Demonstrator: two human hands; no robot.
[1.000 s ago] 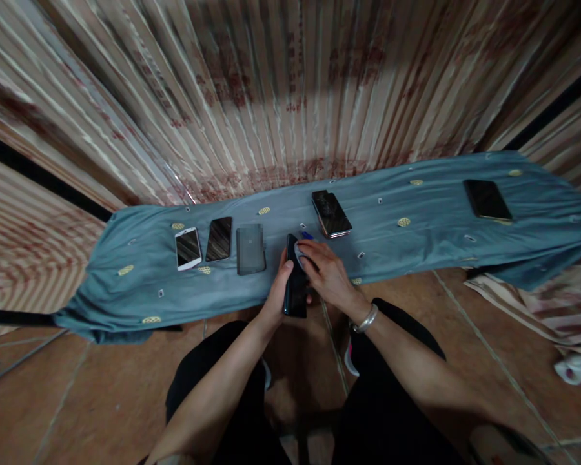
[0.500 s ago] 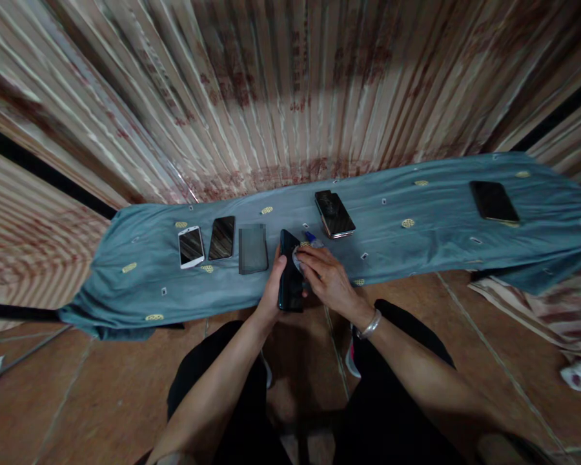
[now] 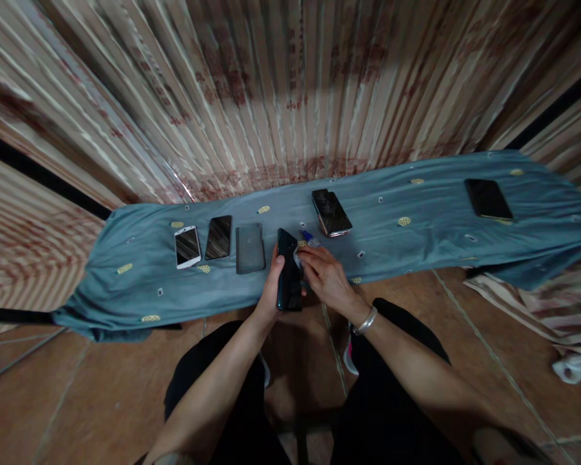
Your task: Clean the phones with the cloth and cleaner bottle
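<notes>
A dark smartphone (image 3: 288,271) is held upright over the near edge of the cloth-covered table, with my left hand (image 3: 272,284) wrapped round its left side. My right hand (image 3: 326,274) pinches a small pale wipe (image 3: 297,256) against the phone's right edge; most of the wipe is hidden by the fingers. Just beyond that hand lies a small bottle with a blue cap (image 3: 308,236), partly covered. To the left, a grey phone (image 3: 250,248) rests flat, then a black phone (image 3: 219,237) and a white-framed phone (image 3: 188,247).
A stack of phones (image 3: 332,213) sits behind my right hand. Farther right lies a black tablet-like device (image 3: 488,199). The blue-green cloth (image 3: 430,239) drapes over the table. A pleated curtain (image 3: 290,116) hangs behind, and my knees are below the near edge.
The wipe in my right hand has shifted slightly, from the phone's face toward its right edge. My left hand keeps its hold. The whole view has drifted a little.
</notes>
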